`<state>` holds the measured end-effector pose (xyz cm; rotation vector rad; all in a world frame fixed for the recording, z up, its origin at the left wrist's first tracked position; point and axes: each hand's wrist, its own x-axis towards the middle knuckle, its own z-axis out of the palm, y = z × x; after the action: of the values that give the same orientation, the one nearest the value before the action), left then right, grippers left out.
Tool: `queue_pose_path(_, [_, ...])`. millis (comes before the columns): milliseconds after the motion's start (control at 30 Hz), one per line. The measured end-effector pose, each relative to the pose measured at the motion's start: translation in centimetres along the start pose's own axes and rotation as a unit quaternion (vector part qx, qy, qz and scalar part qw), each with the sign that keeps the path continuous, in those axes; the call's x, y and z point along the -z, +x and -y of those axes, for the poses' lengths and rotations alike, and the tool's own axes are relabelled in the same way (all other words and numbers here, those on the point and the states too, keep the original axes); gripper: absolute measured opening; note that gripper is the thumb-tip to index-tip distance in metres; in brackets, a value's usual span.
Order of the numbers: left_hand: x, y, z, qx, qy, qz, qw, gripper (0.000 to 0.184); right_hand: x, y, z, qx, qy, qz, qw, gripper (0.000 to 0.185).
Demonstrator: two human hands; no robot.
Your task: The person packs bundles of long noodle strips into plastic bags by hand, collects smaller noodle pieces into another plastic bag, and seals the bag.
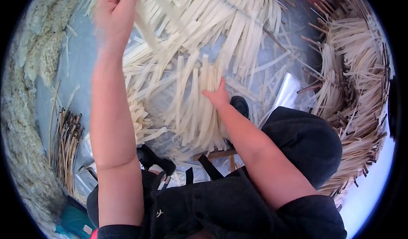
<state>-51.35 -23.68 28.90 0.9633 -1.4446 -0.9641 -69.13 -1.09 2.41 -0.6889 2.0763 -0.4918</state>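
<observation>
Steering from afar, I have the right hand (218, 97) nearer, thumb and finger spread, touching the right side of the pale strips (200, 105), whose long axis runs away from the body. The left hand (115, 15) is beyond, forward-left, blurred; I cannot tell its opening or hold.

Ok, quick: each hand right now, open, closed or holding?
Left hand: raised, blurred at the picture's edge; grip cannot be told.
Right hand: against the pale strips; whether it grips cannot be told.
</observation>
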Motion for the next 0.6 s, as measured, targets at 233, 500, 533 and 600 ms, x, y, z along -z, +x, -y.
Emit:
queue_pose_path(233, [-2.1,-13.2,12.9,0.278,0.207,0.157,0.925,0.039,-0.3,0.2,-1.2,0.040,0.065,-0.026,0.997,0.103])
queue_pose_path(500, [-2.8,-24.3,17.4,0.308,0.499,0.260,0.767,0.073,-3.3,-0.4,-4.2,0.019,0.149,-0.008,0.989,0.076])
queue_pose_path(533, [-2.7,-24.3,17.4,0.375,0.426,0.299,0.767,0.076,-3.5,-0.3,-4.3,0.020,0.179,0.032,0.983,0.073])
queue_pose_path(600, [-2.5,-23.9,17.1,0.434,0.350,0.329,0.762,0.079,-2.3,-1.7,-2.3,-0.015,0.280,0.152,0.948,0.064])
